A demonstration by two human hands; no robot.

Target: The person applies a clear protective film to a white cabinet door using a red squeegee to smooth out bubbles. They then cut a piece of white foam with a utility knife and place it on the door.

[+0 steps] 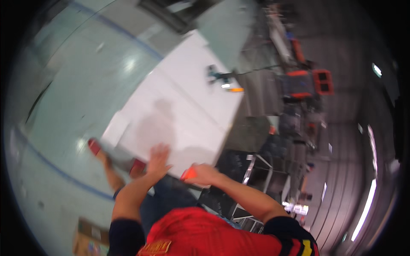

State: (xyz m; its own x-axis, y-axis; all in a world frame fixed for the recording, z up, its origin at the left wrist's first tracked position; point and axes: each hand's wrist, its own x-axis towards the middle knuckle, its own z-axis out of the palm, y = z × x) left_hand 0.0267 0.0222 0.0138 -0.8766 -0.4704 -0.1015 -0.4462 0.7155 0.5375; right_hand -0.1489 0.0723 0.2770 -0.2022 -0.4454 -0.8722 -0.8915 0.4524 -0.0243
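Observation:
A large white panel (192,81) with a seam across it stretches away in front of me. My left hand (159,161) is spread at the panel's near edge; blur hides whether it touches. Closed around a small orange-red object (188,174), my right hand (205,175) is by the near right corner. The object's kind is too blurred to tell. On the panel's far right part lies a teal and black tool (218,76), drill-like in shape, with a small orange item (235,90) beside it.
Dark boxes and metal frames (260,170) crowd the right side. Farther right sit orange and black cases (297,84). A cardboard box (90,239) stands on the green floor (72,94) at lower left. A dark grey object (177,15) is beyond the panel.

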